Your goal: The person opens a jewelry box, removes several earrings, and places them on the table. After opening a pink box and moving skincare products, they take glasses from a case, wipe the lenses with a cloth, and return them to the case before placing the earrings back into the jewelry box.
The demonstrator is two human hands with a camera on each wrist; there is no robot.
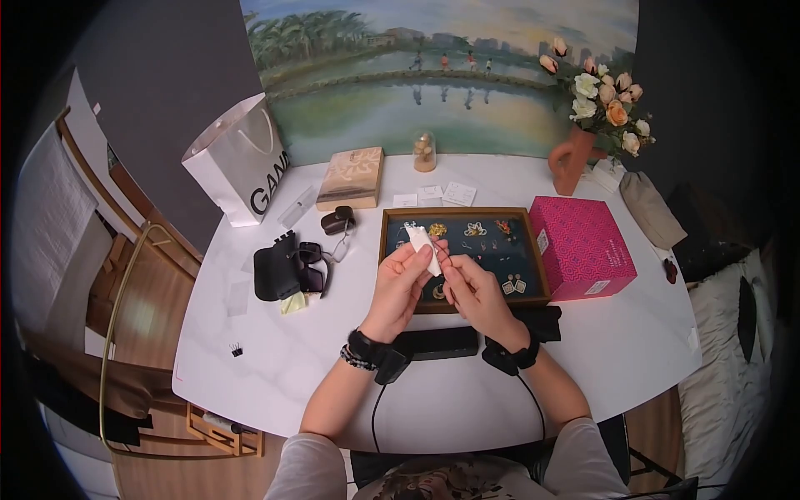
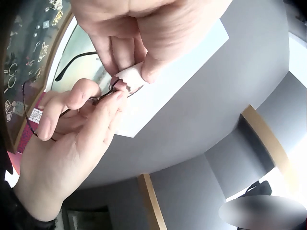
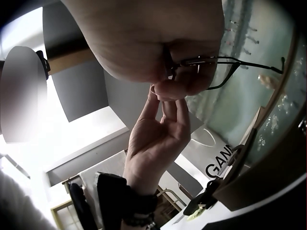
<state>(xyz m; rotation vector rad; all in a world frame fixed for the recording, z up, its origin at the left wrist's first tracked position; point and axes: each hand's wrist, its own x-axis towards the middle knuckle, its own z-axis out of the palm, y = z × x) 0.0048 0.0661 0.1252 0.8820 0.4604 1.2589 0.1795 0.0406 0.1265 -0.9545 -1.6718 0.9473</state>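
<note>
Both hands meet above a framed jewellery tray (image 1: 540,265). My left hand (image 1: 397,287) pinches a white cloth (image 1: 424,242) with a jagged edge, folded over one lens of a pair of eyeglasses. In the left wrist view the thin dark eyeglasses (image 2: 72,62) show, a temple arm sticking out past the fingers. My right hand (image 1: 481,292) grips these glasses near the covered lens. Seen from the right wrist, the temple arms (image 3: 244,63) extend away from the palm. Fingers and cloth hide much of the frame front.
A long black case (image 1: 437,342) lies before the tray, a pink patterned box (image 1: 583,250) to its right. Leftward are dark sunglasses (image 1: 312,277), a black case (image 1: 273,271) and a binder clip (image 1: 237,350). Behind stand a white paper bag (image 1: 229,167) and a flower vase (image 1: 569,171).
</note>
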